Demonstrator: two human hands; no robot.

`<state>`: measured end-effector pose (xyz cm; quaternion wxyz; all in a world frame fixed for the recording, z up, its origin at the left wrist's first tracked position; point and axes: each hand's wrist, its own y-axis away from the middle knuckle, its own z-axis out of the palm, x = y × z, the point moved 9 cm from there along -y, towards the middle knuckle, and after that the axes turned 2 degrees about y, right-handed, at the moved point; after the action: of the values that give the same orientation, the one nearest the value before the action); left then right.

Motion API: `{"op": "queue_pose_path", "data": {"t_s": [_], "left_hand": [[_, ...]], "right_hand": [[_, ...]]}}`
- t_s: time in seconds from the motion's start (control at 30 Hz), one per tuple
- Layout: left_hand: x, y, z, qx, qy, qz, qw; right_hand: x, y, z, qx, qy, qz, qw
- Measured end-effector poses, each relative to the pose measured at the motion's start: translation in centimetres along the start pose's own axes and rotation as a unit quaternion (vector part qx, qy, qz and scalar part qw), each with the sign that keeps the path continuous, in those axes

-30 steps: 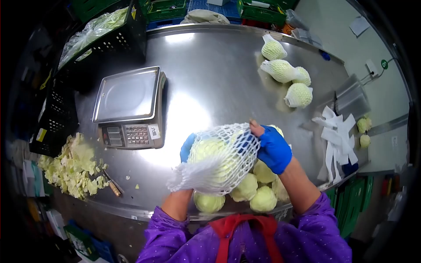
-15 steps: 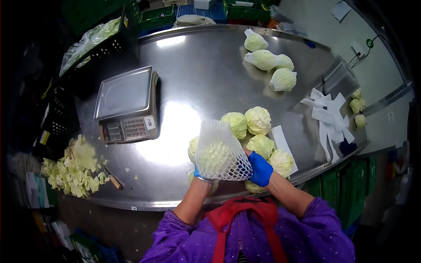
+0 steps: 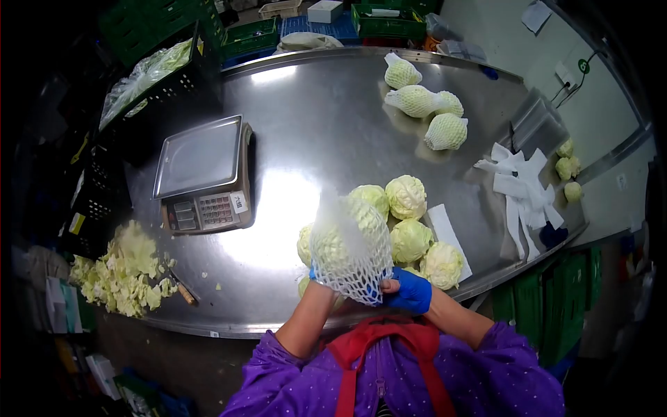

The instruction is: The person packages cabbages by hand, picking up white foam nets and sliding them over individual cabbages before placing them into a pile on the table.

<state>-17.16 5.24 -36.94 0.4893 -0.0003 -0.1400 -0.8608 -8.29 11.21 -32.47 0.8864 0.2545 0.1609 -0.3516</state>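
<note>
A cabbage in a white foam net [image 3: 347, 254] is between my hands, close to the table's front edge. My left hand [image 3: 314, 273], in a blue glove, is mostly hidden behind the net; its fingers cannot be made out. My right hand [image 3: 410, 290], also blue-gloved with a bare thumb tip showing, pinches the net's lower right edge. Bare cabbages lie around the net, among them one behind it [image 3: 406, 197] and one to the right [image 3: 442, 265]. A white foam strip [image 3: 449, 240] lies beside them.
A scale [image 3: 201, 174] stands at the left, with leaf scraps [image 3: 125, 274] and a knife [image 3: 185, 293] nearer the front. Several netted cabbages [image 3: 446, 131] lie at the back right. Flat white nets [image 3: 521, 184] are at the right, and a black crate [image 3: 160, 90] is at the left.
My right hand has moved down and slightly left along the net's edge. The net's upper part now leans and blurs over the cabbage. The camera view has shifted slightly.
</note>
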Motion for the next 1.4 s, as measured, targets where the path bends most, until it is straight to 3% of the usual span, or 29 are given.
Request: {"op": "queue_pose_path", "data": {"t_s": [0.13,0.27,0.33,0.4,0.47,0.6,0.63,0.67,0.73,0.8,0.83,0.87,0.9,0.93,1.0,1.13,1.23,1.33,1.37,1.4], "left_hand": [[-0.5,2.2,1.5,0.004,-0.004,-0.005,1.0],[0.0,2.4,1.7,0.011,0.004,-0.021,1.0],[1.9,2.8,4.6,-0.037,0.004,-0.021,0.999],[3.5,2.4,4.9,0.01,0.005,0.003,1.0],[5.4,2.2,3.4,0.071,-0.052,0.064,0.994],[6.0,2.0,6.1,0.011,-0.133,0.125,0.983],[5.6,2.4,7.4,0.017,-0.056,0.087,0.994],[6.4,2.6,8.7,-0.017,-0.185,0.121,0.975],[7.9,3.3,10.7,-0.06,-0.432,0.187,0.88],[8.5,2.4,10.5,0.052,-0.262,0.143,0.953],[10.2,2.9,12.3,0.043,-0.438,0.254,0.861],[11.4,3.6,14.6,0.032,-0.593,0.351,0.724],[12.2,4.5,16.1,-0.004,-0.638,0.4,0.658],[12.5,4.3,14.7,0.016,-0.593,0.333,0.733],[11.9,4.2,11.9,0.047,-0.479,0.189,0.856],[10.5,5.4,9.5,0.009,-0.503,0.111,0.857],[8.9,6.3,6.1,-0.017,-0.545,-0.024,0.838],[10.7,6.8,6.8,-0.028,-0.612,0.051,0.788],[11.9,7.0,8.1,-0.068,-0.595,0.157,0.786],[11.8,6.6,7.3,-0.042,-0.537,0.128,0.833]], "right_hand": [[-3.8,0.8,-5.4,0.041,0.011,-0.057,0.997],[-3.5,-0.8,-4.4,0.013,-0.041,-0.05,0.998],[-1.3,-1.9,-3.6,-0.068,-0.121,-0.04,0.989],[-1.4,-2.3,-0.6,-0.103,-0.153,-0.052,0.982],[-1.3,-3.3,0.0,-0.071,-0.163,-0.041,0.983],[0.0,-5.3,-4.1,0.04,-0.099,0.033,0.994],[-1.6,-5.7,-4.9,0.061,-0.105,0.009,0.993],[-4.7,-5.6,-1.7,-0.033,-0.096,-0.048,0.994],[-7.0,-6.0,1.1,-0.052,-0.119,-0.084,0.988],[-7.9,-7.3,1.5,-0.034,-0.131,-0.109,0.985],[-7.7,-8.1,-0.8,-0.026,-0.093,-0.119,0.988],[-7.5,-8.9,-3.1,-0.019,-0.056,-0.128,0.99],[-7.8,-9.1,-4.9,0.008,0.07,-0.176,0.982],[-8.2,-9.0,-5.5,0.035,0.192,-0.222,0.955],[-8.8,-8.5,-3.8,0.027,0.023,-0.194,0.98],[-9.7,-7.6,-2.1,0.013,-0.045,-0.164,0.985],[-9.4,-7.2,-2.6,0.021,-0.063,-0.156,0.986],[-8.5,-7.4,-4.3,0.049,-0.076,-0.165,0.982],[-8.2,-7.7,-5.0,0.056,-0.08,-0.171,0.98],[-7.9,-7.8,-5.5,0.059,-0.084,-0.176,0.979]]}}
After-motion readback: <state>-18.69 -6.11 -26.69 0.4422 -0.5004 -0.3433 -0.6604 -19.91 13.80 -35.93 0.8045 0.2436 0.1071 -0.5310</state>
